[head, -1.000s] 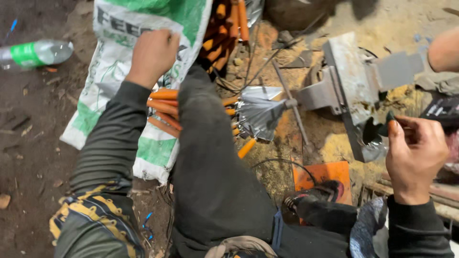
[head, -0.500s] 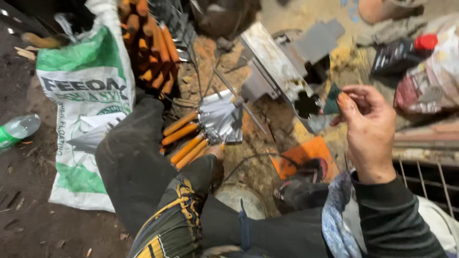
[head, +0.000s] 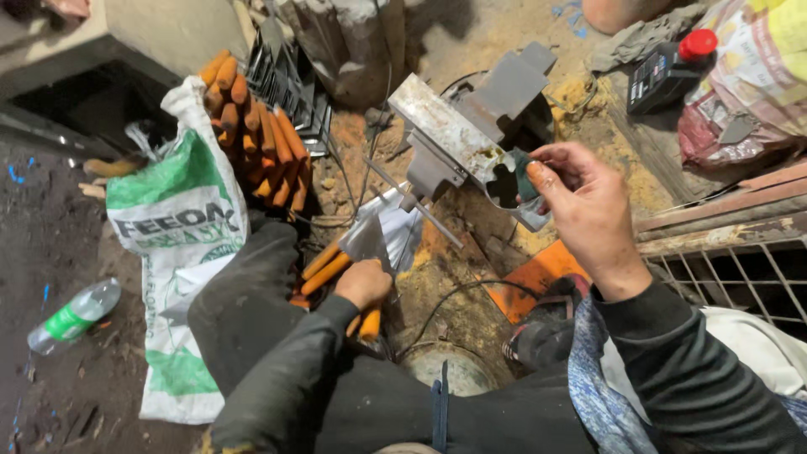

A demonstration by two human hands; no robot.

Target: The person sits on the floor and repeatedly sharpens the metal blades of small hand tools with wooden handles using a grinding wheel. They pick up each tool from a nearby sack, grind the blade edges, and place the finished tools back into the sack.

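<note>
My left hand is closed around an orange-handled tool with a flat grey metal blade, picked from a small heap of the same tools beside my knee. My right hand is raised at the jaw of a rusty metal bench vise, pinching a small dark green piece between thumb and fingers at the vise's round opening. The vise's thin handle bar sticks out toward the blade.
A pile of orange-handled tools lies on a white and green woven sack. A plastic bottle lies at the left. A dark bottle with red cap and a metal grate sit at the right. An orange angle grinder rests near my lap.
My left hand has come down from the sack to the heap of tools and taken hold of one. My right hand has moved up to the vise jaw. The view has shifted.
</note>
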